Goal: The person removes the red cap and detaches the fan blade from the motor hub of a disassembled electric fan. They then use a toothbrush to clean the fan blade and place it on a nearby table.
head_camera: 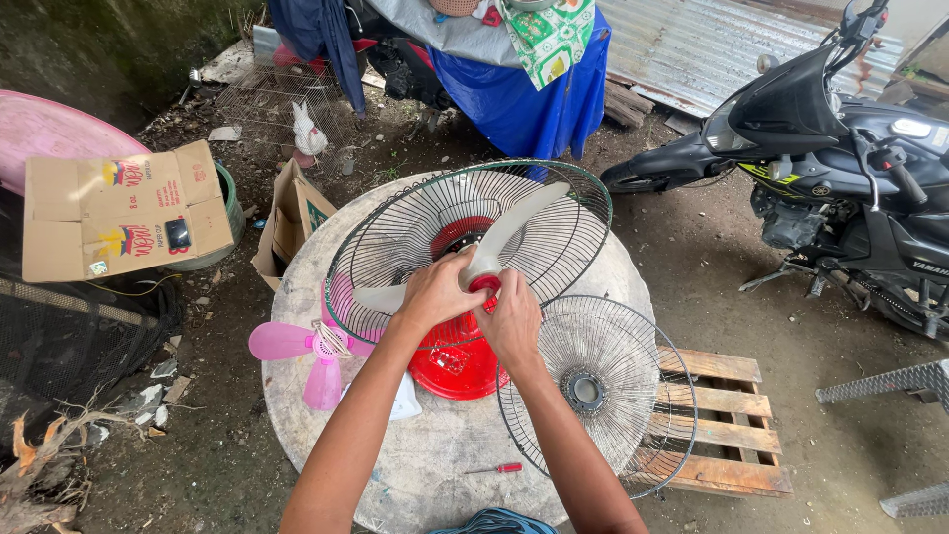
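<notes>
White fan blade gripped at its hub by both hands' fingers; brown cardboard box lies far left.

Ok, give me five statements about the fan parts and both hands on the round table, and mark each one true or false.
1. Both hands, left hand and right hand, are at the fan hub. True.
2. The white blade sits inside the rear grille. True.
3. The front grille is mounted over the blade. False: it lies flat beside the fan.
4. The pink blade is held in the left hand. False: it lies on the table.
5. A red-handled screwdriver lies on the table. True.
</notes>
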Available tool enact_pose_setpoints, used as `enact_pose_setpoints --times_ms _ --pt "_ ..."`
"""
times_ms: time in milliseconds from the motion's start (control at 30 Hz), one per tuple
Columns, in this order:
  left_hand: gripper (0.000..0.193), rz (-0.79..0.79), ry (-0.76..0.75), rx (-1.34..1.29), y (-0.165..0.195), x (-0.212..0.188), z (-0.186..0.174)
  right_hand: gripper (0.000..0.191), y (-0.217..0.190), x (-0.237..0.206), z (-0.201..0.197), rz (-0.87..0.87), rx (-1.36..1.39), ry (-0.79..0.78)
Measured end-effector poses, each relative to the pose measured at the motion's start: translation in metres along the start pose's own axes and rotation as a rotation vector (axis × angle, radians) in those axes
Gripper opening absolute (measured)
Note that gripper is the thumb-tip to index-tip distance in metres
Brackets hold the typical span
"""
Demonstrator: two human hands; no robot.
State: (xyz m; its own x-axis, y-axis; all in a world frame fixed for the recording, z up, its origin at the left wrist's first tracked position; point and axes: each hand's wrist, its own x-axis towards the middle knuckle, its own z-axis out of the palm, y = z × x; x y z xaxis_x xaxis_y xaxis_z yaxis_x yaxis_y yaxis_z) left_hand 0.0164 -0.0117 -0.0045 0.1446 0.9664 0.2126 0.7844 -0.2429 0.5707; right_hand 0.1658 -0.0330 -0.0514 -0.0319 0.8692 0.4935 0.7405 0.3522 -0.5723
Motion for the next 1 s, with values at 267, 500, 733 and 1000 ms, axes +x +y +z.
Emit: enact_pose_setpoints --times_ms 267,500,733,1000 --pt "0.091 -0.026 -0.01 0.043 0.0037 -0.0031 -0.0001 0.055 -0.0015 -0.0057 0.0012 -0.125 0.076 0.038" --pt "0.091 -0.023 0.004 0.028 -0.0006 -0.0009 0.003 0.044 0.0028 0.0013 0.0026 0.054 -0.036 -0.092" --pt "0.091 -0.041 -0.013 0.03 0.0 -0.0007 0.0031 0.059 -0.0018 -0.0062 0.0002 -0.211 0.016 0.113" --pt "0.089 -0.062 -0.038 0.046 0.0042 -0.0027 -0.0027 0.047 -0.0018 -0.0021 0.0049 0.224 0.049 -0.125"
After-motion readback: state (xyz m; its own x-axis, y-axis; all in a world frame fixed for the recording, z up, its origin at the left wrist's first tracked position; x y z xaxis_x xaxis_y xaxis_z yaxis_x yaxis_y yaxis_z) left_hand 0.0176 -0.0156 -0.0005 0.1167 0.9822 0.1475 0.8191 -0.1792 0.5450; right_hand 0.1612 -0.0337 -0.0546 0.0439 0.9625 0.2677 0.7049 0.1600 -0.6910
